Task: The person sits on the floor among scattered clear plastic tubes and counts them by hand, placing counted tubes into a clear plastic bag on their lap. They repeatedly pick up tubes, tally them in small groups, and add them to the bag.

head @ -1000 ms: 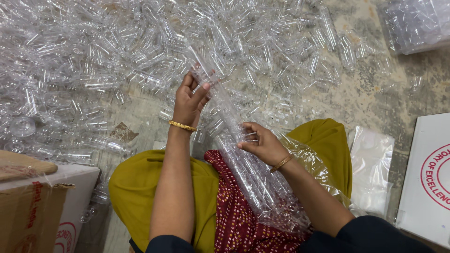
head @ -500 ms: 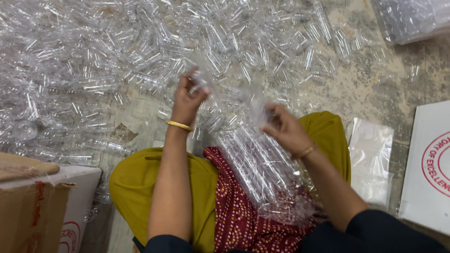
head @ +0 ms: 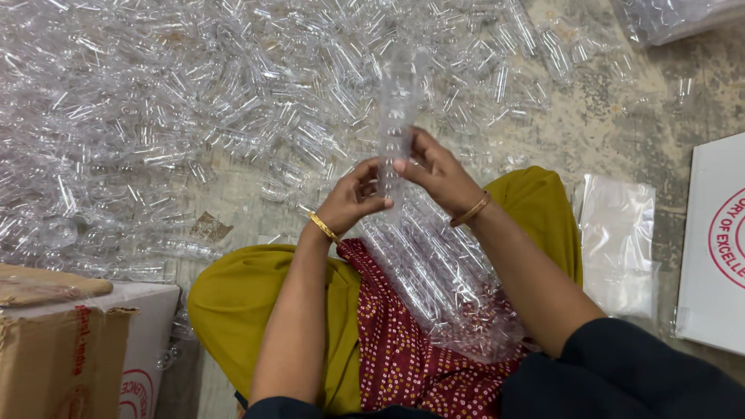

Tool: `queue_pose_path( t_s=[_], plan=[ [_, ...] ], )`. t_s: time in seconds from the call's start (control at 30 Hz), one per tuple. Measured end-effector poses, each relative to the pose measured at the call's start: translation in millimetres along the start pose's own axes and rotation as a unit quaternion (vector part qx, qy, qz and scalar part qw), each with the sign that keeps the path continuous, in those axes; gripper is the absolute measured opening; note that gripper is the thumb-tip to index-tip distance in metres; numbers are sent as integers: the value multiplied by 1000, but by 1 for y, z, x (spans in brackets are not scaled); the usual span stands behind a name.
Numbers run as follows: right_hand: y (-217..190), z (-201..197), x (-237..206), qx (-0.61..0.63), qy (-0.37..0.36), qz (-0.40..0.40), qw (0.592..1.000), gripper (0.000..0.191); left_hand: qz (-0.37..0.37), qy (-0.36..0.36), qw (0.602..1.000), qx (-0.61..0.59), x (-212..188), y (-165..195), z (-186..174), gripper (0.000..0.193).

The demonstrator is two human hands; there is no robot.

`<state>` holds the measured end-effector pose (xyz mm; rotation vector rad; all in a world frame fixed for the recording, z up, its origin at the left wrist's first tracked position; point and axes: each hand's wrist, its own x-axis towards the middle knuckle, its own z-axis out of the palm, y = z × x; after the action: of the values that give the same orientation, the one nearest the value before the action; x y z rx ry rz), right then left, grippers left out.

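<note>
Head view: rough concrete floor (head: 621,124), stained, with a dense spread of clear plastic tubes (head: 194,101) covering the top and left of it. Bare floor shows right of centre and in a strip toward the lap.

Left hand (head: 353,200) and right hand (head: 434,172) meet at centre, both pinched shut on a stack of clear tubes (head: 397,109) (looks nested, hard to count) standing upright above the fingers. Its lower end runs into a clear plastic bag (head: 446,287) full of tubes, lying across the lap on red patterned cloth (head: 396,357) and yellow fabric (head: 225,310).

Edges: cardboard box (head: 62,349) bottom left, white box (head: 718,248) at the right edge, flat plastic bags (head: 617,240) just beside it. Another clear bag (head: 675,15) top right. Open room is mostly right of the hands.
</note>
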<state>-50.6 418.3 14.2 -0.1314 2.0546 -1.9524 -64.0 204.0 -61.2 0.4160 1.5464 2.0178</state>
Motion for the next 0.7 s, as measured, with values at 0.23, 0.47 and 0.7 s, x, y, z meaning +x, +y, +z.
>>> queue_pose_path(
  t_s=[0.23,0.47,0.7],
  plan=[
    [42,37,-18,-45,-11,-5,999,110,77,61,987,-131,3,2,-8,70],
    [39,40,-25,-237,43,24,970,85,105,150,966,-181,11,6,-21,66],
    [37,36,-34,-167,72,127,975,49,108,201,960,-163,12,6,-32,58]
  ],
)
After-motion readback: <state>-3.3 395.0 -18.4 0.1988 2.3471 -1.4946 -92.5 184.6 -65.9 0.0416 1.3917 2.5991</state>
